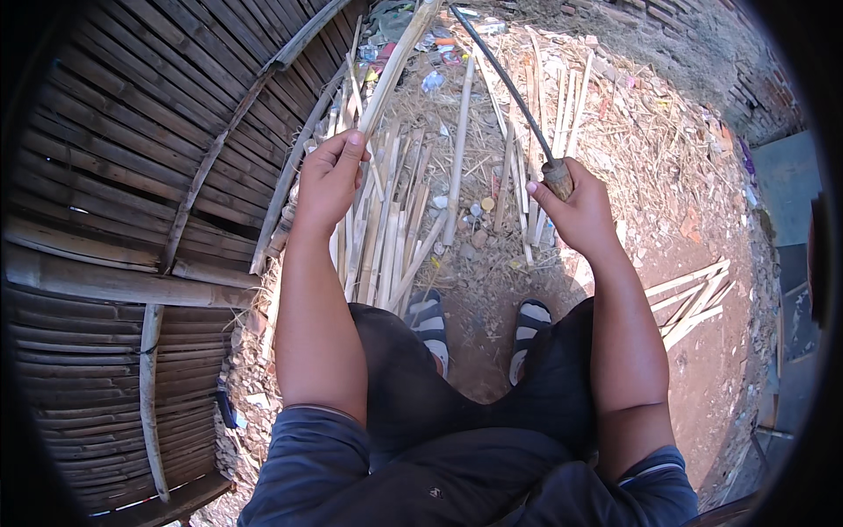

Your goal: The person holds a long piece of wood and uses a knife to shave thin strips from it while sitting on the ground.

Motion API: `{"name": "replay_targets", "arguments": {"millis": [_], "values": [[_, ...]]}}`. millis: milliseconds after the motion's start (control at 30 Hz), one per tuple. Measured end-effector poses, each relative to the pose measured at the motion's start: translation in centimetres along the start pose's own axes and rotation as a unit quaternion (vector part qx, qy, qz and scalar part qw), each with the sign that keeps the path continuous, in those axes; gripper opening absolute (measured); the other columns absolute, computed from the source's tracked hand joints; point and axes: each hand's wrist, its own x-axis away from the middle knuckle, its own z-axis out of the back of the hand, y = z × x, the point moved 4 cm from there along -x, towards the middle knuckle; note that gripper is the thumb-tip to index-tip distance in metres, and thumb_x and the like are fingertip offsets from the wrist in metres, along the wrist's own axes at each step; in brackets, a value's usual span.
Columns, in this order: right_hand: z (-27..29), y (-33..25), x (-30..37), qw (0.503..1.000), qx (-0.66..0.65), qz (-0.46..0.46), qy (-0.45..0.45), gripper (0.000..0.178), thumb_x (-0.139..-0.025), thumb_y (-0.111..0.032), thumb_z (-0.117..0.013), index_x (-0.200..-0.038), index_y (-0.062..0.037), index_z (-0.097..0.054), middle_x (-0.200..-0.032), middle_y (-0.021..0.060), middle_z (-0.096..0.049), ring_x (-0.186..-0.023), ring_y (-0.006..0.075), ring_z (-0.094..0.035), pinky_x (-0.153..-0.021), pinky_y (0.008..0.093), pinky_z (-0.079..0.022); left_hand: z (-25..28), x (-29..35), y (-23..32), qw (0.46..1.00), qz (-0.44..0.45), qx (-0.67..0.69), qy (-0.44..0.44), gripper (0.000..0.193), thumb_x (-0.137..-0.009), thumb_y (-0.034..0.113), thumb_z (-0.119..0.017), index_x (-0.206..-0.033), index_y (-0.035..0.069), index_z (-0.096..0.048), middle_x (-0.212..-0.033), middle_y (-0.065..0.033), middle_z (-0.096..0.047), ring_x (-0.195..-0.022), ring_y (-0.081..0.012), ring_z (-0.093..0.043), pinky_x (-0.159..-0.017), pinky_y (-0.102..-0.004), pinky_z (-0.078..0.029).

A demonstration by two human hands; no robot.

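Observation:
My left hand (330, 180) is closed round the near end of a pale split bamboo piece (397, 72), thumb on top. The piece slants away from me past the upper edge of the view. In my right hand (580, 206) is a long-bladed knife (512, 83); my fingers wrap its round wooden handle. Its dark, narrow blade, seen nearly edge-on, points up and leftward toward the far end of the bamboo. Whether blade and bamboo touch cannot be seen. Below my left hand, several cut bamboo strips (384, 237) lie on the ground.
A slatted bamboo wall (114, 176) rises close on my left. One long bamboo pole (460, 149) and more strips (536, 132) lie ahead among straw and litter. A small strip pile (689, 303) is at right. My striped sandals (428, 325) stand on bare dirt.

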Motion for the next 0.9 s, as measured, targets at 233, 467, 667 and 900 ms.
{"name": "replay_targets", "arguments": {"millis": [233,467,667,900], "values": [[2.0,-0.5,0.2,0.999,0.008,0.035,-0.001,0.036,-0.089,-0.032,-0.086,-0.102,-0.0025,-0.07,-0.077,0.0093,-0.071,-0.069,0.0172,-0.066,-0.067,0.0346,-0.052,-1.5,1.2,2.6,0.992,-0.006,0.115,-0.056,0.043,-0.106,0.019,-0.047,-0.139,-0.003,-0.063,-0.094,-0.0023,-0.066,-0.063,-0.0062,-0.044,-0.056,-0.0233,-0.036],[2.9,-0.6,0.4,0.995,0.059,0.082,0.002,0.035,-0.083,-0.029,-0.089,-0.099,-0.0026,-0.072,-0.074,0.0106,-0.07,-0.066,0.0217,-0.067,-0.065,0.0363,-0.052,-1.3,1.1,3.5,0.992,-0.023,0.111,-0.053,0.057,-0.101,0.023,-0.042,-0.15,-0.006,-0.05,-0.088,-0.0065,-0.066,-0.062,-0.0071,-0.044,-0.055,-0.0234,-0.036],[2.4,-1.5,0.6,0.983,0.114,0.143,0.004,0.034,-0.079,-0.028,-0.091,-0.097,-0.0051,-0.073,-0.078,0.0127,-0.07,-0.07,0.0303,-0.069,-0.066,0.0393,-0.053,-1.1,1.1,2.6,0.978,0.017,0.186,-0.093,0.048,-0.105,0.023,-0.041,-0.146,0.001,-0.054,-0.077,-0.0029,-0.057,-0.057,-0.0066,-0.039,-0.051,-0.0236,-0.032],[2.9,-1.2,0.4,0.974,0.156,0.153,0.055,0.035,-0.078,-0.026,-0.091,-0.1,-0.0056,-0.073,-0.082,0.0146,-0.071,-0.074,0.0326,-0.072,-0.067,0.0401,-0.055,-0.6,1.2,2.6,0.952,0.028,0.267,-0.147,0.051,-0.105,0.025,-0.039,-0.148,0.001,-0.051,-0.072,-0.0009,-0.052,-0.054,-0.007,-0.036,-0.048,-0.0238,-0.031]]}}
